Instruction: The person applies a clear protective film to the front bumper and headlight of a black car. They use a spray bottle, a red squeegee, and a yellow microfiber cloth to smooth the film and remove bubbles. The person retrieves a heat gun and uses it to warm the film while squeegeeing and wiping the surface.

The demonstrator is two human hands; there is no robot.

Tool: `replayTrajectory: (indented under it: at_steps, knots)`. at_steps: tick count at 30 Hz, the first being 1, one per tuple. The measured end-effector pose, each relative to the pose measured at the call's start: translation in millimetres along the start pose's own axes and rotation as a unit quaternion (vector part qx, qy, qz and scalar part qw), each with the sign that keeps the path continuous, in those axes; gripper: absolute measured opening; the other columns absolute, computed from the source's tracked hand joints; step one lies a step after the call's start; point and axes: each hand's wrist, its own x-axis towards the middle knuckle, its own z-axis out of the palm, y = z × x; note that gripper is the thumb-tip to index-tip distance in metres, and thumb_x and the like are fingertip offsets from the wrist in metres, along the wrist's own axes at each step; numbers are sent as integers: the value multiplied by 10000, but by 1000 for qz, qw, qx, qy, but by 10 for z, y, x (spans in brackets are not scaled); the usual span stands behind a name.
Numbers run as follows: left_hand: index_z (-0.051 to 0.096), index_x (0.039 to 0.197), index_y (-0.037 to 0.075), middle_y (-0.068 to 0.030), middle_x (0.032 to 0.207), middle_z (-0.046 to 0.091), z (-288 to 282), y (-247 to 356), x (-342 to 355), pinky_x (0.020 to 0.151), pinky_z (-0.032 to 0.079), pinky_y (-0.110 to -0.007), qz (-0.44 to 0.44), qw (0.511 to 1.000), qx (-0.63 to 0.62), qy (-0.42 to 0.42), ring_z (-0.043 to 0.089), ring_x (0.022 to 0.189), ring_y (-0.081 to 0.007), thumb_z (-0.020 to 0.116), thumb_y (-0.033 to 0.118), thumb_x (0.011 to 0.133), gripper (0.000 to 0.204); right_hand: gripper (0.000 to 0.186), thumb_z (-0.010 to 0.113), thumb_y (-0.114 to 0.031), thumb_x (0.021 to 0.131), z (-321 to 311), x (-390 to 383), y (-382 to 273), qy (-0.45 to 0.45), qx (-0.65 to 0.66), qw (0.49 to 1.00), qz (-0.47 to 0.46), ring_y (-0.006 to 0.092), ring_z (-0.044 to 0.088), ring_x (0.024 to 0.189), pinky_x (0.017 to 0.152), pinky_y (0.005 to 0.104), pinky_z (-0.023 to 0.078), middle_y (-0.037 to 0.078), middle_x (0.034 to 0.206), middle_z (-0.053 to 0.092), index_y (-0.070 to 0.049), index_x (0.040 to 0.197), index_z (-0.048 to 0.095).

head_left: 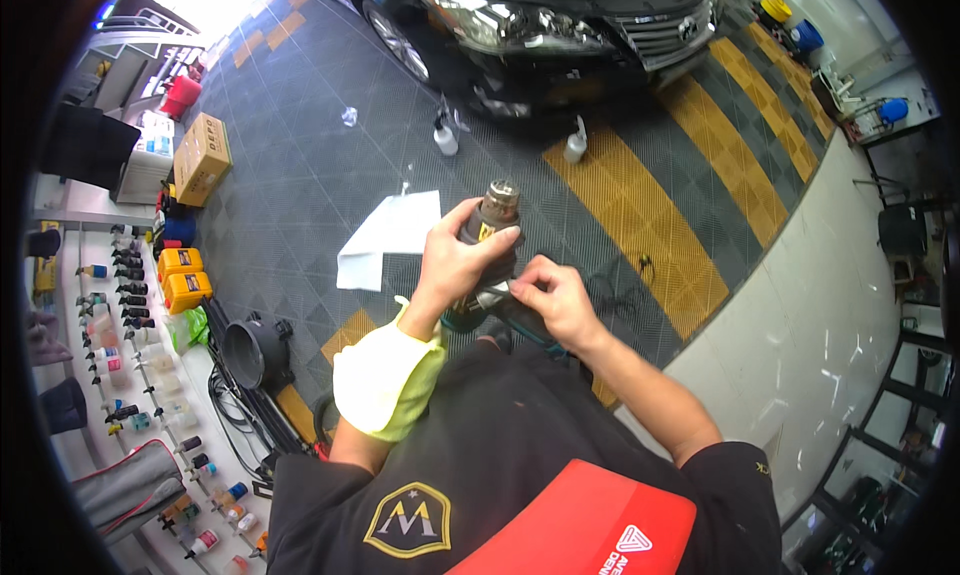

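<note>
Heat gun point(498, 213) is mid-view, nose point(503, 191) up toward twelve o'clock. It looks hard and a bit heavy. The metal nose could be hot, so the dark body point(496, 267) seems best to grab. The left hand point(458, 257) wraps it; the right hand point(557, 297) pinches a pale bit point(493, 295), too small to name. Floor tiles point(290, 175) are ridged. A black car point(545, 60) stands at one o'clock, bottles point(131, 287) at nine.

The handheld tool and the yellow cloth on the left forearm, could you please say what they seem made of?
The handheld tool has a dark, matte body, probably plastic; its nozzle looks like metal, with bright glints. The yellow cloth seems soft fabric, perhaps microfibre, given its loose, matte folds.
</note>
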Motion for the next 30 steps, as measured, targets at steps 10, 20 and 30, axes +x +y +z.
replayTrajectory:
  at_steps: [10, 20, 30]
  knots:
    - [668, 1064, -39, -244, 808, 720, 518, 684, 1158, 726, 548, -451, -120, 938, 325, -31, 734, 787, -386, 762, 484, 826, 582, 202, 673, -149, 1002, -804, 759, -172, 75, 239, 961, 120, 78, 497, 656, 571, 233, 381, 13, 791, 596, -38, 838, 633]
    - [618, 1155, -17, -252, 1032, 724, 351, -106, 1404, 874, 537, -451, -257, 931, 258, 36, 716, 1001, -379, 721, 501, 869, 600, 214, 552, -138, 1075, -723, 881, 127, 296, 123, 947, 8, 121, 574, 727, 705, 288, 548, 57, 855, 583, -28, 892, 575]
    - [610, 1150, 19, -187, 958, 741, -263, -188, 2105, 799, 555, -390, -52, 967, 250, 22, 737, 898, -274, 772, 349, 889, 450, 402, 744, -118, 933, -567, 2035, -153, -7, -138, 989, 42, 224, 681, 1001, 867, 349, 555, 108, 1052, 675, -15, 1261, 537]
